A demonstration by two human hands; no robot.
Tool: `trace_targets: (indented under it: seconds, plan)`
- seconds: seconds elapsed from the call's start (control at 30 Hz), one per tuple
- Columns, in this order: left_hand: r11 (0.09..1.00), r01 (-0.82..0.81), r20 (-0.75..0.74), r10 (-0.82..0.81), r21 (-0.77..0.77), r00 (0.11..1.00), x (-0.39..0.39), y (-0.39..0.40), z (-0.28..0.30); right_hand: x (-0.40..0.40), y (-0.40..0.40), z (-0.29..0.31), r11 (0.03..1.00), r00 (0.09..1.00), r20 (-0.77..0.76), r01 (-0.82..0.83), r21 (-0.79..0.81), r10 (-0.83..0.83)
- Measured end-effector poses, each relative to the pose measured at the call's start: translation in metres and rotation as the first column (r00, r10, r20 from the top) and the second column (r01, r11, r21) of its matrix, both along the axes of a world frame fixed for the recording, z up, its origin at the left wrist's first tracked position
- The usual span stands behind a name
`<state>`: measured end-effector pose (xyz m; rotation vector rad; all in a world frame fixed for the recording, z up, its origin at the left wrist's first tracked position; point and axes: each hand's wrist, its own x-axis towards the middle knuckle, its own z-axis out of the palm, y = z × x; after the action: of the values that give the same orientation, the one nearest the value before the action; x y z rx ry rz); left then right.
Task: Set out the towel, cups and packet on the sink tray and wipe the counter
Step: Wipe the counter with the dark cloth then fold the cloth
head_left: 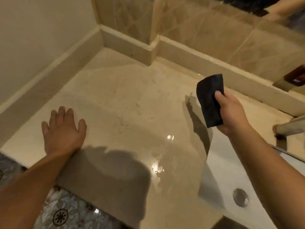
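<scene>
My right hand point(231, 111) holds a dark folded cloth point(209, 98) upright, a little above the beige marble counter point(132, 96), near the back ledge. My left hand point(63, 129) lies flat on the counter's left side, fingers spread, holding nothing. Wet patches shine on the counter near its front edge. No cups, packet or tray are in view.
A white sink basin point(231, 179) with a metal drain point(240, 197) sits at the lower right. A chrome tap point(290, 128) reaches in from the right. A raised marble ledge point(214, 70) and tiled wall bound the counter behind and left. Patterned floor tiles point(62, 210) show below.
</scene>
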<state>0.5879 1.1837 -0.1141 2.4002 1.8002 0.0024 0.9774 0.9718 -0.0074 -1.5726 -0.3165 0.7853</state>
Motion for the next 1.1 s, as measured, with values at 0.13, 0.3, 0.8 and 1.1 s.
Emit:
trace_targets:
  seconds: [0.13, 0.3, 0.8, 1.1]
  plan:
    - [1.0, -0.012, -0.025, 0.011, -0.024, 1.0, 0.007, -0.004, 0.008, 0.081, 0.054, -0.043, 0.886, 0.732, 0.588, -0.046, -0.462, 0.345]
    - [0.998, -0.047, -0.022, 0.046, -0.046, 0.999, 0.013, -0.005, 0.014, 0.105, 0.086, -0.097, 0.711, 0.187, 0.69, -0.085, -0.698, 0.699]
    - [1.0, 0.011, 0.022, -0.012, 0.002, 1.0, 0.0, -0.002, -0.007, -0.227, -0.141, -0.08, 0.597, -0.025, 0.721, -0.541, -0.592, 0.692]
    - [0.999, 0.025, 0.021, -0.024, -0.03, 1.0, -0.003, -0.001, -0.007, -0.301, -0.182, -0.06, 0.8, 0.815, 0.011, -0.566, -0.201, 0.579]
